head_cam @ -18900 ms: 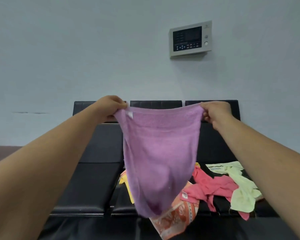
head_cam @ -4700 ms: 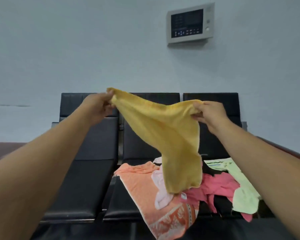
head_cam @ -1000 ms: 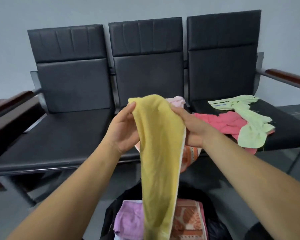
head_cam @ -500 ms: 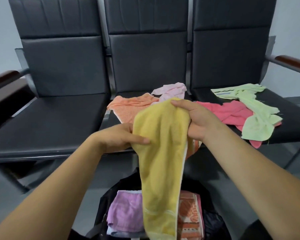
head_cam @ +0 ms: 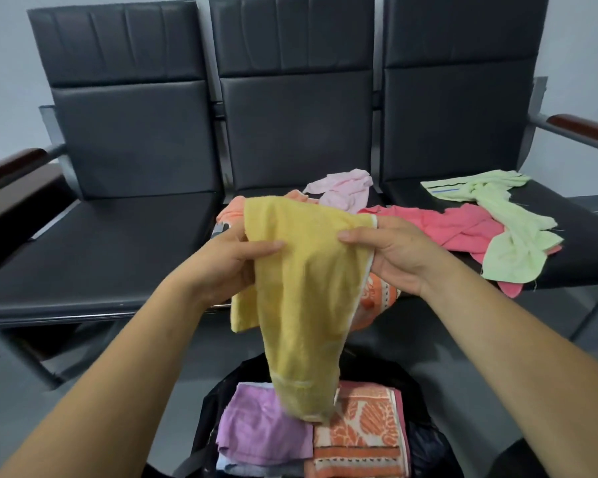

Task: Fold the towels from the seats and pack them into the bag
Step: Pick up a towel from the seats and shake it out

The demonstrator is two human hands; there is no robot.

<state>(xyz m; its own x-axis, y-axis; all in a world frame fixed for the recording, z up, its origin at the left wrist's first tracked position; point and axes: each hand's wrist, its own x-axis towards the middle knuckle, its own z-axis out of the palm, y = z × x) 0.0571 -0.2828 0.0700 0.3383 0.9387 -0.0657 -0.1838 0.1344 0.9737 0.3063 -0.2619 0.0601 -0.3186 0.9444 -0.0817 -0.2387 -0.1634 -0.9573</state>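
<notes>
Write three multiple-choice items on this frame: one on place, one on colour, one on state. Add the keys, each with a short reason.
1. The light green towel lies on: A the left seat; B the right seat; C the floor.
2. The held towel, gripped by the left hand and the right hand, is: A yellow; B purple; C white.
3. The bag is: A zipped shut; B up on a seat; C open.

Key: 1 B, it drapes over that seat's cushion beside a red towel. 2 A, plain yellow cloth hangs from both hands. 3 C, a purple towel and an orange patterned towel show inside.
</notes>
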